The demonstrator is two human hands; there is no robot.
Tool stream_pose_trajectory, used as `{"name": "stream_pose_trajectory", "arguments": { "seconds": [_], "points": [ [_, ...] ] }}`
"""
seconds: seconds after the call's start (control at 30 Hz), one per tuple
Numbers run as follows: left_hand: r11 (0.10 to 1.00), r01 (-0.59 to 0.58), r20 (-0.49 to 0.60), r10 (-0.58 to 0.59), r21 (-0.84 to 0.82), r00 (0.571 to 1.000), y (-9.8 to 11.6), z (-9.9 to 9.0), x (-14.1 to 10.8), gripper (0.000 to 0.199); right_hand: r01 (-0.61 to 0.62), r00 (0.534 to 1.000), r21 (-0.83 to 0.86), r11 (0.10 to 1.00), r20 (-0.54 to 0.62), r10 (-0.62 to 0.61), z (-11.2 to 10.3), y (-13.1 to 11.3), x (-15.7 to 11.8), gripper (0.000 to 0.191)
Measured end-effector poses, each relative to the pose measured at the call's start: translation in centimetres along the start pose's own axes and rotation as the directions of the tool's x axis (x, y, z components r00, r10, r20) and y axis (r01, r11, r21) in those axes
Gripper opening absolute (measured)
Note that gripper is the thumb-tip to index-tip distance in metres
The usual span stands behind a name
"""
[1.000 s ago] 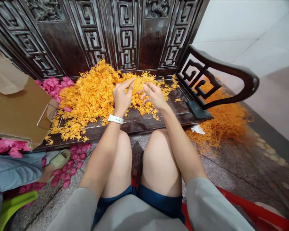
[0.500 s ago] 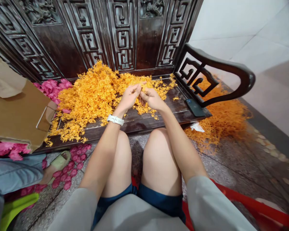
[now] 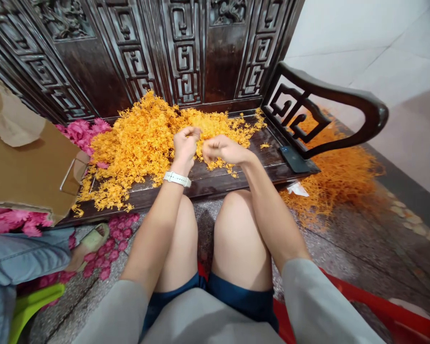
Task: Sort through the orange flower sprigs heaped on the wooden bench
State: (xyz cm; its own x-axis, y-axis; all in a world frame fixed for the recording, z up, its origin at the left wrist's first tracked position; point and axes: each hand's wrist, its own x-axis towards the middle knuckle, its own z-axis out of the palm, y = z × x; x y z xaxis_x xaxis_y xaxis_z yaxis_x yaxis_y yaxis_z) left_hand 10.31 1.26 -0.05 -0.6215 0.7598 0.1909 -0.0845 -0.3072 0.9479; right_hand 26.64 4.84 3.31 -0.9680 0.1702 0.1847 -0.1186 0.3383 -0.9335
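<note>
Small spidery orange plastic flower pieces form a large heap on the seat of a dark carved wooden bench. My left hand, a white watch strap on its wrist, is raised at the heap's front side with thumb and fingers pinched together. Whatever it grips is too small to make out. Just to its right, a small gap apart, my right hand hovers over the thinner spread of orange pieces. Its fingers are curled inward and slightly blurred, and their contents are hidden.
A dark phone lies by the bench's armrest. Orange strands are heaped on the floor beyond. At left are a cardboard box, pink flowers, and another person's jeans leg and sandal.
My hands, touching at the fingertips before, have come apart. The left has shifted left, and the right has turned so its fingers point left. The view has shifted slightly.
</note>
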Motion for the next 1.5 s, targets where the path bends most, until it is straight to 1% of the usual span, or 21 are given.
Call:
{"name": "stream_pose_trajectory", "arguments": {
  "seconds": [0.07, 0.1, 0.13, 0.2, 0.27, 0.3, 0.37, 0.43, 0.7, 0.8, 0.9, 0.97, 1.03, 1.1, 1.13, 1.17, 1.23, 1.33, 1.4, 1.43, 1.5],
  "points": [
    [0.999, 0.021, -0.144, -0.018, 0.024, 0.989, -0.3, -0.9, 0.9, 0.029, -0.043, 0.964, -0.004, 0.999, 0.264, 0.042, 1.1, -1.1, -0.1, 0.046],
    [0.999, 0.004, -0.187, 0.006, 0.050, 0.982, -0.4, -1.5, 1.4, 0.030, -0.054, 0.953, -0.004, 0.999, 0.299, 0.053, 1.6, -1.4, -0.1, 0.047],
    [0.996, -0.031, -0.202, 0.048, 0.085, 0.978, -0.5, -2.2, 1.7, 0.031, -0.045, 0.970, 0.001, 0.999, 0.241, 0.043, 2.0, -1.5, 0.0, 0.048],
    [0.979, -0.120, -0.171, 0.149, 0.166, 0.974, -0.7, -3.4, 2.2, 0.031, 0.019, 0.997, 0.003, 1.000, -0.071, -0.018, 2.1, -1.0, 0.2, 0.051],
    [0.955, -0.180, -0.109, 0.210, 0.234, 0.972, -0.9, -4.1, 2.3, 0.028, 0.069, 0.927, -0.008, 0.998, -0.368, -0.067, 1.4, 0.2, 0.5, 0.053],
    [0.942, -0.202, -0.076, 0.229, 0.266, 0.970, -1.0, -4.3, 2.3, 0.025, 0.073, 0.885, -0.014, 0.997, -0.459, -0.071, 0.8, 1.0, 0.5, 0.056],
    [0.907, -0.251, -0.010, 0.270, 0.337, 0.963, -1.1, -4.2, 2.1, 0.020, 0.049, 0.829, -0.024, 0.999, -0.557, -0.054, -0.1, 2.3, 0.6, 0.062],
    [0.860, -0.298, 0.032, 0.313, 0.414, 0.949, -1.1, -3.8, 1.8, 0.015, 0.008, 0.809, -0.038, 0.999, -0.587, -0.028, -0.7, 3.2, 0.7, 0.066],
    [0.688, -0.394, 0.172, 0.371, 0.609, 0.913, 0.3, -2.1, -0.4, 0.011, -0.020, 0.814, -0.041, 0.999, -0.582, -0.007, -0.7, 4.5, 1.9, 0.065],
    [0.677, -0.412, 0.191, 0.378, 0.610, 0.906, 0.7, -1.6, -0.9, 0.009, -0.056, 0.812, -0.111, 0.992, -0.584, -0.020, -0.8, 4.4, 1.9, 0.063],
    [0.713, -0.384, 0.118, 0.394, 0.587, 0.912, 0.6, -1.3, -0.6, 0.012, -0.055, 0.812, -0.201, 0.978, -0.579, -0.073, -0.6, 3.3, 1.5, 0.065],
    [0.767, -0.333, 0.010, 0.393, 0.549, 0.920, 0.2, -1.7, 0.2, 0.017, 0.011, 0.878, -0.198, 0.980, -0.467, -0.104, 0.0, 1.9, 1.2, 0.064],
    [0.833, -0.260, -0.125, 0.362, 0.489, 0.924, -0.5, -2.7, 1.5, 0.021, 0.093, 0.970, -0.132, 0.987, -0.210, -0.119, 0.9, 0.1, 0.8, 0.059],
    [0.881, -0.193, -0.200, 0.302, 0.432, 0.932, -1.3, -4.1, 2.6, 0.024, 0.138, 0.990, -0.052, 0.989, 0.006, -0.138, 1.7, -1.3, 0.4, 0.052],
    [0.896, -0.169, -0.205, 0.272, 0.412, 0.940, -1.7, -4.8, 3.0, 0.024, 0.148, 0.989, -0.024, 0.989, 0.015, -0.148, 1.8, -1.7, 0.3, 0.049],
    [0.904, -0.154, -0.193, 0.247, 0.399, 0.950, -2.0, -5.4, 3.3, 0.024, 0.152, 0.986, -0.010, 0.988, -0.061, -0.152, 1.7, -1.6, 0.2, 0.047],
    [0.910, -0.146, -0.161, 0.223, 0.388, 0.961, -2.2, -6.0, 3.3, 0.022, 0.121, 0.930, -0.026, 0.992, -0.347, -0.122, 0.8, -0.2, 0.1, 0.049],
    [0.881, -0.194, -0.102, 0.262, 0.431, 0.960, -1.8, -5.6, 2.6, 0.016, -0.081, 0.688, -0.118, 0.990, -0.725, -0.030, -1.8, 3.7, 0.0, 0.072],
    [0.833, -0.244, -0.039, 0.302, 0.497, 0.952, -1.3, -4.8, 1.9, 0.012, -0.235, 0.552, -0.167, 0.958, -0.834, -0.009, -3.3, 5.8, -0.1, 0.086],
    [0.806, -0.269, -0.004, 0.318, 0.527, 0.948, -1.1, -4.3, 1.5, 0.011, -0.277, 0.521, -0.190, 0.942, -0.853, -0.019, -3.7, 6.4, -0.1, 0.088],
    [0.766, -0.318, 0.068, 0.340, 0.559, 0.938, -0.6, -3.5, 0.7, 0.010, -0.269, 0.551, -0.244, 0.932, -0.832, -0.059, -3.8, 6.4, -0.1, 0.083]
  ]
}}
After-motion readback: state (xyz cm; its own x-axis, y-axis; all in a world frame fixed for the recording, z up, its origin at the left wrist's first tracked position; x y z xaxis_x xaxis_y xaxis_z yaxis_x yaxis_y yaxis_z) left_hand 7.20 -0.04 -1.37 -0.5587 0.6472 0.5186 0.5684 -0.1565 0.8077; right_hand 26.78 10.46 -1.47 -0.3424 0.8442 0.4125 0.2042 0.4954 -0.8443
